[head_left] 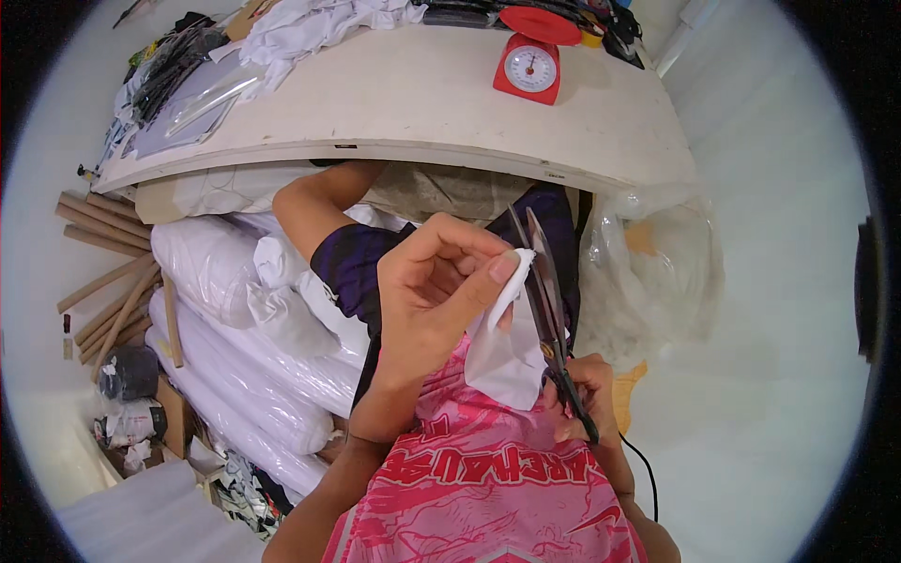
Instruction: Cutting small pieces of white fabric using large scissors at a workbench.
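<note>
The thin white fabric piece (502, 364) hangs over your lap, short of the large white-topped table's (394, 103) near edge. Your left hand (422, 296) pinches its upper edge, thumb and forefinger closed on it, seemingly to steady that edge beside the long dark metal scissors (554, 349). Your right hand (593, 375) curls closed around their black handles; the blades stand slightly apart, but I cannot tell whether fabric lies between them. The red round-dialled scale (505, 83) stands toward the table's far right corner, perhaps kept out of your way.
</note>
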Motion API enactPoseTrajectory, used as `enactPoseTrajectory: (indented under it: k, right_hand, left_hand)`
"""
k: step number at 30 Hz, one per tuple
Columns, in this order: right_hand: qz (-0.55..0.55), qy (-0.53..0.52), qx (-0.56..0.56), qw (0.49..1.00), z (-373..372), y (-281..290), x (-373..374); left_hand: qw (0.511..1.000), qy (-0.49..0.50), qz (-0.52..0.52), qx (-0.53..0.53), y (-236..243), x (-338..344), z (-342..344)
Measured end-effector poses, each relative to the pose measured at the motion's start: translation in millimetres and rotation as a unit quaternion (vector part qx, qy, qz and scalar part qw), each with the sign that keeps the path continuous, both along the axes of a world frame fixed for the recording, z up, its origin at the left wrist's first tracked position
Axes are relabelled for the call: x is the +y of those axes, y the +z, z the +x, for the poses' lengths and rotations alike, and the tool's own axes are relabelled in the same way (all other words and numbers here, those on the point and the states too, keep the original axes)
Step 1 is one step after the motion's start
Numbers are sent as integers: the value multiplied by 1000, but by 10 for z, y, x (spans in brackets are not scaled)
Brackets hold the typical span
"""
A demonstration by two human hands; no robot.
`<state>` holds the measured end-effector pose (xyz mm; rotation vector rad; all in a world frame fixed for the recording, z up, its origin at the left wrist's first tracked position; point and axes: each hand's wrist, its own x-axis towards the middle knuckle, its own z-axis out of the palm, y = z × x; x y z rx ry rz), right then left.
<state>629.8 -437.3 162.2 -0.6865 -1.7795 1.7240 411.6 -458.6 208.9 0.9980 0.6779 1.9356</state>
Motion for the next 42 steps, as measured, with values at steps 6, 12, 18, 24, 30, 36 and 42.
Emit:
enactPoseTrajectory:
  k: [6,12,18,24,30,36,42]
  right_hand:
    - [15,69,24,997,132,-70,113]
    - [29,66,9,997,169,-64,94]
    - [81,27,-14,996,185,-49,96]
    - [199,-27,-67,977,134,-28,60]
    - [435,-175,-155,870,108,30,31]
    - [498,-209,-195,819,143,133,68]
    - [517,-206,-197,807,189,138,50]
  left_hand:
    - [999,-24,-34,-12,29,-51,-37]
    - [996,63,-53,23,103,-97,11]
    - [982,147,-60,108,131,-139,34]
    - [984,132,-68,96,151,-162,24]
    - [982,159,-48,90,168,-197,33]
    - [981,161,-32,107,145,-218,42]
    - [971,191,-34,138,126,-218,65]
